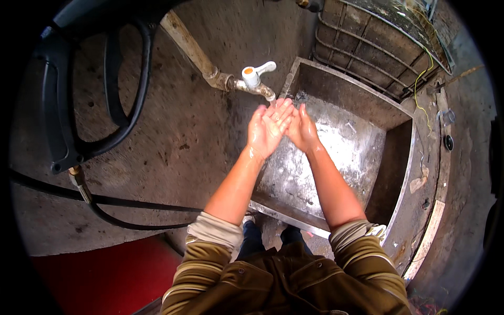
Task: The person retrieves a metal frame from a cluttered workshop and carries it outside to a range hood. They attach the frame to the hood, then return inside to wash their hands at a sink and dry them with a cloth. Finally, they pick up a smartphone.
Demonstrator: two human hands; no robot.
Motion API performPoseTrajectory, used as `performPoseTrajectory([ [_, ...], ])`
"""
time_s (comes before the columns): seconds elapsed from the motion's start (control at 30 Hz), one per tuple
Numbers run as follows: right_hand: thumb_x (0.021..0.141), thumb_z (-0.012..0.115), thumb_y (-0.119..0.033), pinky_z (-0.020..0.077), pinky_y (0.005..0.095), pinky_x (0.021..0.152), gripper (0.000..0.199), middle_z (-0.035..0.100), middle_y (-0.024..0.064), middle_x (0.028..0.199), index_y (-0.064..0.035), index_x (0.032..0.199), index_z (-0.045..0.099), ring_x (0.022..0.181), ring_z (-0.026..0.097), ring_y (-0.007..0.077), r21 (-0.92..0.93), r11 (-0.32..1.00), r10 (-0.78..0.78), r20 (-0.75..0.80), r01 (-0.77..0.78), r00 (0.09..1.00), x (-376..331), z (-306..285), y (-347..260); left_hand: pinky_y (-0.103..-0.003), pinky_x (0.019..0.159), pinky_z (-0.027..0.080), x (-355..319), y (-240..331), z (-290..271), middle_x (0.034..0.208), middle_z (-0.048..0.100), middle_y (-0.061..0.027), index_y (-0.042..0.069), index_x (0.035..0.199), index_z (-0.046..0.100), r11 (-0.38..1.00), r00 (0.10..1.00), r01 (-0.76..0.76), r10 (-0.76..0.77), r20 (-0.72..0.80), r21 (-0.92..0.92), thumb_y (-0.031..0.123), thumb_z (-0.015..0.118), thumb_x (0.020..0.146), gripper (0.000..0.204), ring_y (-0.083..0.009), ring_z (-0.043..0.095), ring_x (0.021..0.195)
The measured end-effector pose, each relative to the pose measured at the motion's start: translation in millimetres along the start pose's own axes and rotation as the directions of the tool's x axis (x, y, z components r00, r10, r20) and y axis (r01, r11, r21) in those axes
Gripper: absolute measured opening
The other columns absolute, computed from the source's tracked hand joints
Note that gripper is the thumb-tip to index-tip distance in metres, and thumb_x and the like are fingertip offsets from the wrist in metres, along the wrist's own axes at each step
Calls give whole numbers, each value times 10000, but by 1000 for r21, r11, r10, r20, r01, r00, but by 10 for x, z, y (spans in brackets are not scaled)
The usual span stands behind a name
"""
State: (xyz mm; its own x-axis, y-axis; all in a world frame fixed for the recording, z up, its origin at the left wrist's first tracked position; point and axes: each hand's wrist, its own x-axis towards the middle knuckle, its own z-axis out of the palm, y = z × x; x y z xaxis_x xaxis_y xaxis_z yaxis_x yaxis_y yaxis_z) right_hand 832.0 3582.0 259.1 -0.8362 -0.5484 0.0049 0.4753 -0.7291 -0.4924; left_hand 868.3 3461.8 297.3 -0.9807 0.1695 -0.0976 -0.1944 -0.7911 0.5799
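Observation:
Under the spout of a wall tap (257,85), a thin stream of water runs down onto my hands. The tap has a white lever handle with an orange centre. My left hand (268,127) is palm up and wet, its fingers stretched out beneath the water. Beside it, my right hand (303,128) is turned on edge, its fingers extended and partly behind the left fingers. The hands touch along the fingers, and neither holds anything. Below them lies a wide metal sink (336,152) with a wet, shiny bottom.
A black spray gun (126,126) hangs large at the upper left, its black hose (142,203) running along the wall. Behind the sink stands a wire cage (362,44). A ledge on the right carries a wooden strip (425,239). Something red (105,278) is at the lower left.

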Motion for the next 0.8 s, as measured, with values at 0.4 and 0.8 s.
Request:
performPoseTrajectory([
  [0.4, 936, 477, -180, 518, 365, 810, 244, 621, 173, 936, 49, 992, 539, 862, 620, 252, -113, 989, 57, -294, -94, 954, 97, 245, -49, -345, 1107, 182, -65, -130, 38, 1479, 224, -94, 53, 1411, 240, 981, 983, 85, -54, 174, -175, 640, 254, 877, 794, -231, 237, 1350],
  [0.8, 898, 531, -136, 536, 342, 687, 150, 610, 136, 799, 11, 874, 550, 714, 620, 225, -200, 966, -224, -339, 163, 914, 157, 289, 150, -318, 1067, 281, -78, -159, -77, 1415, 341, -121, 13, 1378, 291, 998, 998, 55, -55, 15, 3, 567, 230, 927, 717, -223, 348, 1294],
])
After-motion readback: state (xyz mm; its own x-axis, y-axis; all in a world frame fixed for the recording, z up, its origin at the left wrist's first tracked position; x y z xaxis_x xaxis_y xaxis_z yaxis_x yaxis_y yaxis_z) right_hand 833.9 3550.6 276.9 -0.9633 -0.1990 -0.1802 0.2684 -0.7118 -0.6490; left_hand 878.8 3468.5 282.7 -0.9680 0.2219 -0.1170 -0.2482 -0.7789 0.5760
